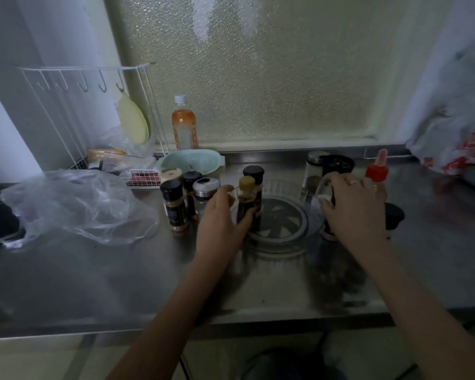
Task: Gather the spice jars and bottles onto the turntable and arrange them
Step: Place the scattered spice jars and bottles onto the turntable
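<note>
Head view looked down on a steel bench (93, 283) with a clear turntable (281, 218) at its middle. The left hand (220, 223) reached to the turntable's left edge, its fingers (244, 218) wrapped around a dark bottle (246, 200) with a tan cap; whether the bottle stood on the turntable or just beside it could not be told. A black-capped jar (254, 174) stood right behind it. Left of the hand, 3 more jars (174, 207) stood close together on the bench. The right hand (351, 209) rested at the turntable's right edge, fingers closed over a clear jar (325, 193), with a black-lidded grinder (337, 163) behind it. A red-capped squeeze bottle (377, 171) stood just right of that hand. A crumpled plastic bag (74, 207) lay at the left, and an orange drink bottle (184, 124) stood by the frosted window (258, 72).
</note>
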